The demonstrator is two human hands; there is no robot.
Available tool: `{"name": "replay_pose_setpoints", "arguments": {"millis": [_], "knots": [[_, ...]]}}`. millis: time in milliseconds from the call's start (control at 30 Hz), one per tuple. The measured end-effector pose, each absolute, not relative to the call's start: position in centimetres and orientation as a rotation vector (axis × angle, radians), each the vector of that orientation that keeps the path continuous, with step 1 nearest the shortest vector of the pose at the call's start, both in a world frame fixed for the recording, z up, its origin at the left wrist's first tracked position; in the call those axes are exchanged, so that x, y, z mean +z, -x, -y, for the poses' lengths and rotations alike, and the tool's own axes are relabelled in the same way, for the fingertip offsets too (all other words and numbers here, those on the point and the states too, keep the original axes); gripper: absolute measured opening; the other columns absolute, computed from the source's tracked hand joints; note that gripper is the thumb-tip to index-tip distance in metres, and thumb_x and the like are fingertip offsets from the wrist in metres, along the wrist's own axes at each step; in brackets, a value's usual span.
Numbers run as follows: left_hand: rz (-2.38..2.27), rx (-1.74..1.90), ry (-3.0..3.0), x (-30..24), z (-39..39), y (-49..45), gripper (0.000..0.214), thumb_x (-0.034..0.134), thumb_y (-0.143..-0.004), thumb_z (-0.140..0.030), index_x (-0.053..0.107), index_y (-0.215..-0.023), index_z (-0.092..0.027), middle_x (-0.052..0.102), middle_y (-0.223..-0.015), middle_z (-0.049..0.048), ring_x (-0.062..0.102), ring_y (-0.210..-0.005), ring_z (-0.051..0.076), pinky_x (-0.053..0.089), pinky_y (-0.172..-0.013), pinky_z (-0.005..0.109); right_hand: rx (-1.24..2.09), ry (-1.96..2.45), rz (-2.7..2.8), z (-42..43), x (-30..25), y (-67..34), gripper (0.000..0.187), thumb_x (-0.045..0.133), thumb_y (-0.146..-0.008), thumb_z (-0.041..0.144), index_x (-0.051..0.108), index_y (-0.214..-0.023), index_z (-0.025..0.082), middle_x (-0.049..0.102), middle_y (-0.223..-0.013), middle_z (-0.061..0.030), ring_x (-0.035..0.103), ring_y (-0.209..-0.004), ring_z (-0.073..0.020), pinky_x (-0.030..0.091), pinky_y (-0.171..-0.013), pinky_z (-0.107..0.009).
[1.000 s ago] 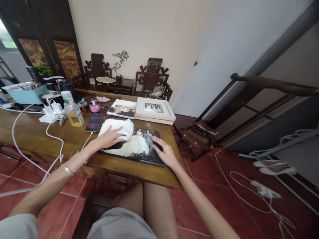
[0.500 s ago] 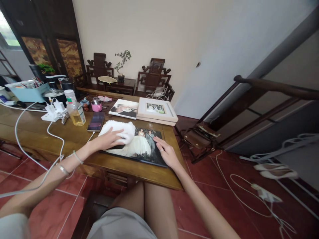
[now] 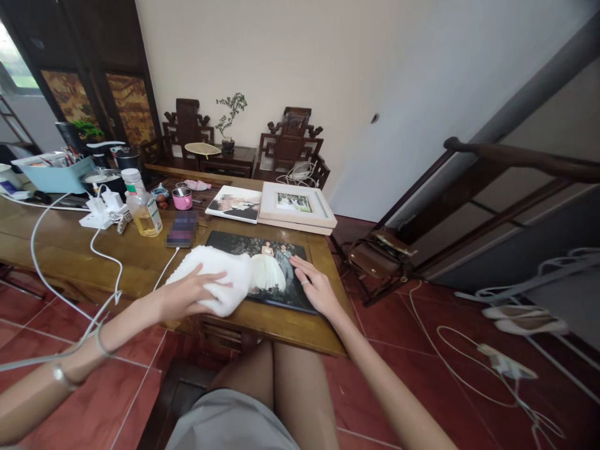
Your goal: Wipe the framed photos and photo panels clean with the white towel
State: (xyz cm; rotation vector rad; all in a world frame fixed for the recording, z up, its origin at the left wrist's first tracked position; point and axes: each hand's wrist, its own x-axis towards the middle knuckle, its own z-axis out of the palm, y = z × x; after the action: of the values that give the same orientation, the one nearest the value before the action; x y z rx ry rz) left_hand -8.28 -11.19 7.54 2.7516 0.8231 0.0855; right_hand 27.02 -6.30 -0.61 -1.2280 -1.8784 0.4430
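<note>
A large dark photo print [image 3: 276, 269] of a couple lies flat near the front edge of the wooden table [image 3: 60, 250]. My left hand [image 3: 187, 291] presses flat, fingers spread, on a white cloth [image 3: 220, 278] that covers the print's near left corner. My right hand [image 3: 316, 287] rests flat on the print's right edge, fingers stretched out, with a ring on one finger. Bracelets show on my left wrist.
Behind the print lie another photo print [image 3: 234, 203] and a white framed picture [image 3: 297, 205]. To the left sit a phone [image 3: 182, 229], an oil bottle [image 3: 143, 211], a pink cup [image 3: 182, 199], a power strip [image 3: 100, 212] with white cables. Stair rail [image 3: 515, 159] at right.
My left hand has dragged the white cloth from the print's far left corner toward me to its near left corner. My right hand has stayed on the right edge.
</note>
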Motion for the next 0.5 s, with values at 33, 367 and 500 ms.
{"name": "replay_pose_setpoints", "arguments": {"millis": [33,367,500], "knots": [[-0.799,0.066,-2.755,7.7,11.9,8.4,0.020,0.051,-0.094,-0.029,0.066,-0.106,-0.027,0.043,-0.143,0.0024,0.022,-0.141,0.020,0.004,-0.114,0.051,0.441,1.227,1.880,6.3,-0.6,-27.0,0.039,0.042,-0.092,0.039,0.065,-0.116,0.020,0.061,-0.127,-0.0088,0.050,-0.126,-0.0235,0.033,-0.111,-0.049],[-1.122,0.090,-2.757,7.7,3.3,6.6,0.028,0.047,-0.095,-0.037,0.062,-0.116,-0.027,0.037,-0.147,0.0071,0.030,-0.138,0.022,0.014,-0.111,0.055,0.468,1.226,1.879,6.4,-0.5,-27.2,0.040,0.042,-0.092,0.042,0.065,-0.115,0.021,0.060,-0.127,-0.0090,0.049,-0.126,-0.0232,0.032,-0.111,-0.049],[-1.175,0.113,-2.704,7.4,-0.5,5.7,0.029,0.046,-0.095,-0.039,0.064,-0.113,-0.023,0.046,-0.141,0.0082,0.029,-0.138,0.025,0.012,-0.109,0.058,0.480,1.232,1.869,6.4,-0.4,-27.2,0.041,0.042,-0.091,0.045,0.066,-0.114,0.020,0.061,-0.127,-0.0100,0.049,-0.126,-0.0239,0.032,-0.111,-0.049]]}}
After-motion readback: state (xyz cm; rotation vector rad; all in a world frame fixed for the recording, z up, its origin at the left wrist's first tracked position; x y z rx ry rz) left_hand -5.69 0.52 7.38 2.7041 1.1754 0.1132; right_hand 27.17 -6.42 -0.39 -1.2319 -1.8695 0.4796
